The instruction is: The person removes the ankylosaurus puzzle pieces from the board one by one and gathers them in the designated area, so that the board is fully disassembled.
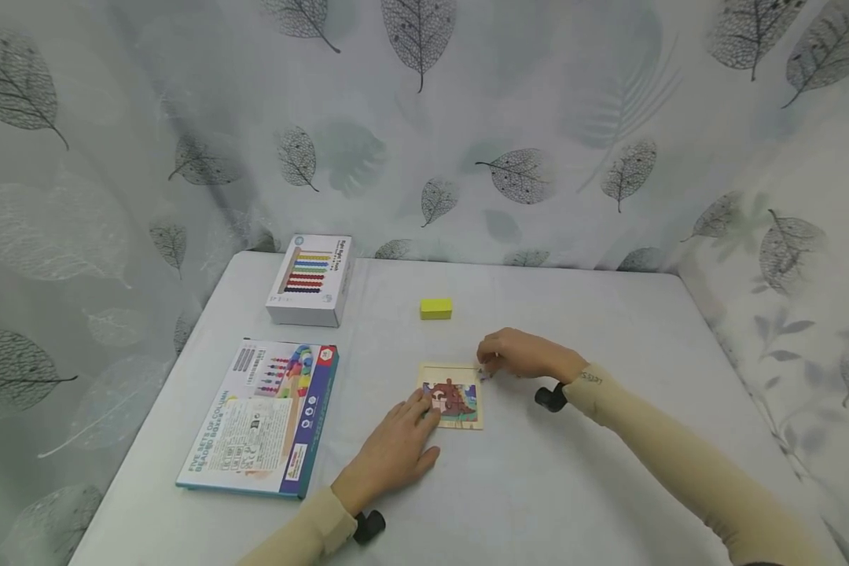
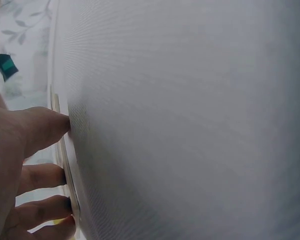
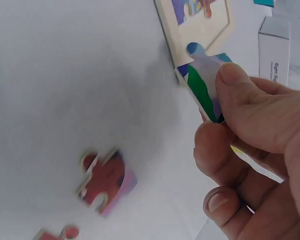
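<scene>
A small wooden jigsaw tray (image 1: pixel 460 372) lies mid-table, with joined brown and purple pieces (image 1: pixel 456 402) in its lower part and bare wood along its top. My left hand (image 1: pixel 394 448) rests its fingertips on the tray's left side; in the left wrist view the thumb (image 2: pixel 47 125) and fingers are fairly straight at its edge. Beside the upper right corner, my right hand (image 1: pixel 523 354) pinches a green, lavender and blue jigsaw piece (image 3: pixel 205 82) between thumb and fingers. The right wrist view also has a loose reddish-brown piece (image 3: pixel 102 182) and part of another (image 3: pixel 50 235) on the table.
A yellow block (image 1: pixel 435 309) sits behind the tray. To the left stand a white bead box (image 1: pixel 311 279) and a larger flat bead box (image 1: pixel 258 420). Leaf-printed fabric (image 1: pixel 424 118) hangs behind the white table (image 1: pixel 608 472).
</scene>
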Demonstrator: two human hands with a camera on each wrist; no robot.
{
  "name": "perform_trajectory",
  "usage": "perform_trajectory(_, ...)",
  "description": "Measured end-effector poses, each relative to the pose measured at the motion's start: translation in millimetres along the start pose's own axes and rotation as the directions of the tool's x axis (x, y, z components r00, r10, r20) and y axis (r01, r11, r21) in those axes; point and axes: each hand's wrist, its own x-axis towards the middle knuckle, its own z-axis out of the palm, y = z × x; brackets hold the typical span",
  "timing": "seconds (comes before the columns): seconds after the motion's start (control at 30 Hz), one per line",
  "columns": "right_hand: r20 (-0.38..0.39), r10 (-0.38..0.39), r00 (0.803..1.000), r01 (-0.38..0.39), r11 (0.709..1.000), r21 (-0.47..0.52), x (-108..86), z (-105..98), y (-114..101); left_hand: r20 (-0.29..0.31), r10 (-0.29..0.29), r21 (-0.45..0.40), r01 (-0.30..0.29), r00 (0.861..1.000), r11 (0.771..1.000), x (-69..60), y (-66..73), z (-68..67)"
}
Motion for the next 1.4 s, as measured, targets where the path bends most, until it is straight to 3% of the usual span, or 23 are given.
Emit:
perform_trajectory(0.33, -0.04, 0.043, 0.998, -0.042, 0.998, 0.041, -48.5, -8, 35, 0.008, -0.009, -0.007, 0.009, 1.0, 1.0, -0.1, 0.5, 1.2)
perform_trajectory(0.53, -0.078, 0.136, 0.988, -0.131, 0.99, 0.06, -80.4, -10, 55, 0.013, -0.007, -0.004, 0.007, 1.0, 1.0, -0.2, 0.1, 1.6)
perform_trajectory(0.73, -0.106, 0.249, 0.963, -0.24, 0.967, 0.085, -103.1, -10, 72, 0.006, -0.003, 0.011, 0.003, 1.0, 1.0, -0.1, -1.5, 1.1)
perform_trajectory(1.03, -0.093, 0.331, 0.939, -0.318, 0.94, 0.127, -111.2, -2, 88, 0.0, 0.003, 0.007, -0.003, 1.0, 1.0, -0.7, -1.8, 0.6)
perform_trajectory(1.4, -0.132, 0.313, 0.941, -0.298, 0.947, 0.122, -109.5, 8, 94, -0.005, 0.009, -0.001, -0.009, 1.0, 1.0, -1.3, -1.3, 0.0)
